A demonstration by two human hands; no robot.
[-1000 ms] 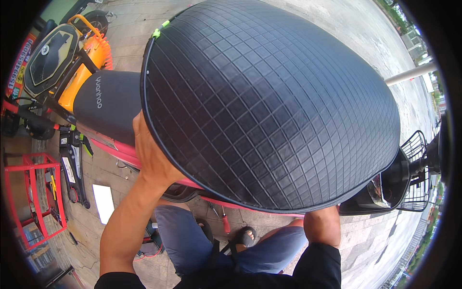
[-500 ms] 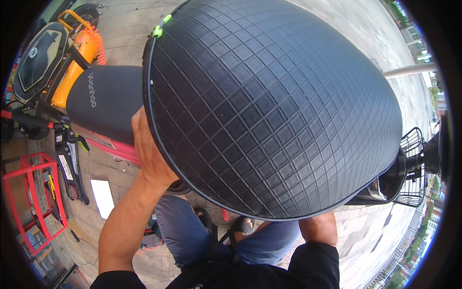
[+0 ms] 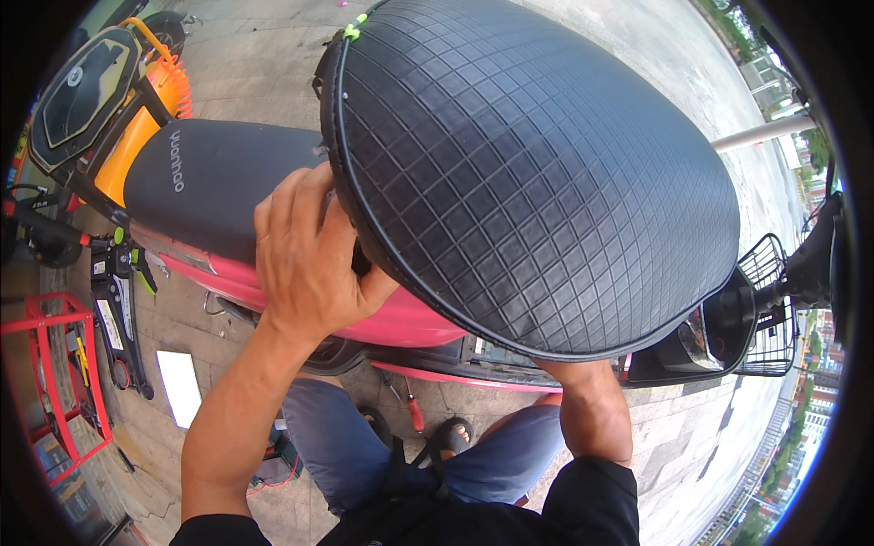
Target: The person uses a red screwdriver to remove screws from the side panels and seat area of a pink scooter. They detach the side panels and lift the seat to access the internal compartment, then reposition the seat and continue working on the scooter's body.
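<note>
A large black scooter seat (image 3: 546, 182) with a quilted diamond pattern fills the middle of the view, raised in front of me. My left hand (image 3: 305, 246) is at its left rim, fingers bent and thumb against the edge, seemingly gripping it. My right forearm (image 3: 592, 409) reaches beneath the seat's near edge; that hand's fingers are hidden there. Below the seat shows a scooter's pink body (image 3: 410, 323). Left of the seat lies a smooth dark rear seat (image 3: 218, 177). A bright green piece (image 3: 352, 30) is fixed at the quilted seat's upper left rim.
On the paving near my feet lies a red-handled screwdriver (image 3: 415, 414). To the left are a floor jack (image 3: 118, 318), a white sheet (image 3: 179, 389), a red metal frame (image 3: 64, 373) and an orange tank (image 3: 137, 155). A black wire basket (image 3: 769, 309) is at the right.
The quilted seat's near edge has moved up and away from me, and its left rim has shifted right. More pink body and the screwdriver show. My left hand has moved right with the rim.
</note>
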